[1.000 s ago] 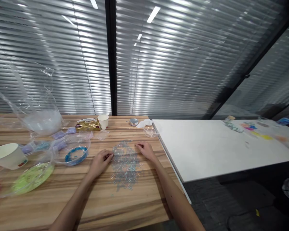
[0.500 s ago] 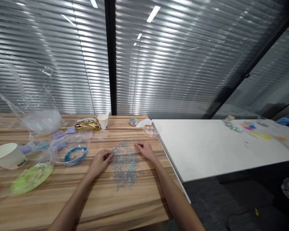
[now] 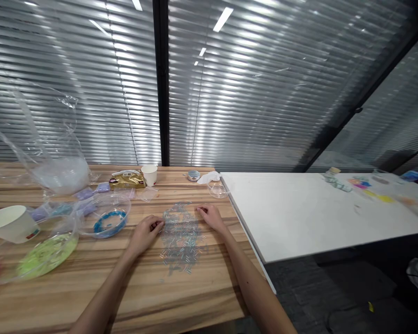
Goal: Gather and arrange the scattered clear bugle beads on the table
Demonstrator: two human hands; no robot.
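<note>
Many small clear, bluish tube-like pieces (image 3: 183,236) lie spread on the wood-grain table (image 3: 153,297). At their left edge rests my left hand (image 3: 146,233), its fingers curled and pressed together. My right hand (image 3: 209,216) is at their upper right edge, thumb and fingertips pinched. Whatever either hand may hold is too small to make out. Left of my left hand is a clear bowl (image 3: 125,206) with blue pieces (image 3: 109,224) in it.
Left are a clear dish with green pieces (image 3: 48,255), a paper cup (image 3: 12,224) and a plastic bag (image 3: 61,174). Behind stand a gold packet (image 3: 127,180), a white cup (image 3: 149,175), a round tin (image 3: 193,176) and a clear bowl (image 3: 218,190). A white table (image 3: 299,213) adjoins at right.
</note>
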